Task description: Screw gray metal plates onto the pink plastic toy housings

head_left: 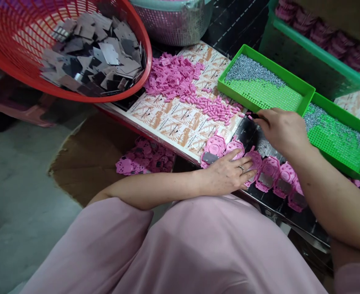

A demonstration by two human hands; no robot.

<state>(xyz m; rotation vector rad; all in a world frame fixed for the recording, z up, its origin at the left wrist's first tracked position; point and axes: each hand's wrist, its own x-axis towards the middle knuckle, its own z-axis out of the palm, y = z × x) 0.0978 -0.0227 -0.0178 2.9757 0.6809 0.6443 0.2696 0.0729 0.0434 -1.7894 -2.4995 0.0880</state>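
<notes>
My left hand (pixel 225 173), with a ring on one finger, lies flat with its fingers spread over a row of pink plastic casings. Grey metal plates sit in several of them, such as the casing (pixel 270 173) just right of that hand. My right hand (pixel 285 128) reaches over the row, thumb and fingers pinched together. Something thin and dark shows at its fingertips, too small to name. Just beyond those fingertips lie small pink cylindrical pieces (pixel 218 109), scattered on the patterned sheet (pixel 170 118). Part of the casing row is hidden under my left hand.
A red basket (pixel 147 61) of grey metal plates stands at upper left. Behind the pink parts pile (pixel 173 75) is a pale basket (pixel 173 24). Two green trays (pixel 308 96) hold small metal screws. A green bin (pixel 308 45) stands far right. More pink parts (pixel 146 157) lie below the table edge.
</notes>
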